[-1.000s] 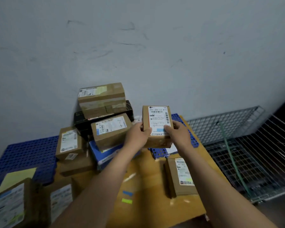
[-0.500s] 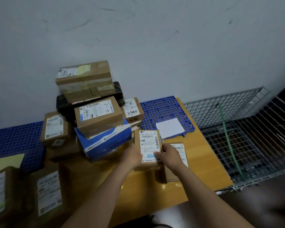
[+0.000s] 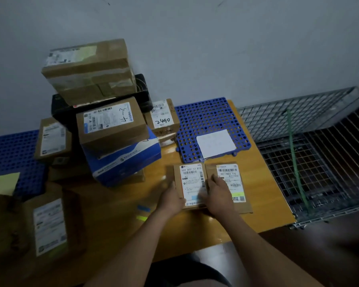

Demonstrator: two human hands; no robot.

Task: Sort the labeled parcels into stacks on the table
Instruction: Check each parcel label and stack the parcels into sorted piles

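The small parcel [image 3: 192, 180], judged light and stiff, is gripped at both side edges by the left hand [image 3: 170, 200] and the right hand [image 3: 218, 196], just beside the flat parcel [image 3: 230, 179].

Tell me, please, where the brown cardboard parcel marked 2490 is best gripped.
Probably take the 2490 parcel by its right end, from the right over the blue perforated mat: it lies label-up, and the brown cardboard box marked 4-3 crowds its left side.

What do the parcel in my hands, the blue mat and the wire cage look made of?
Parcel: matte brown cardboard, by its folded edges, with a white paper label. Blue mat: probably moulded plastic, uniform colour, round holes. Wire cage: silvery metal mesh, likely steel.
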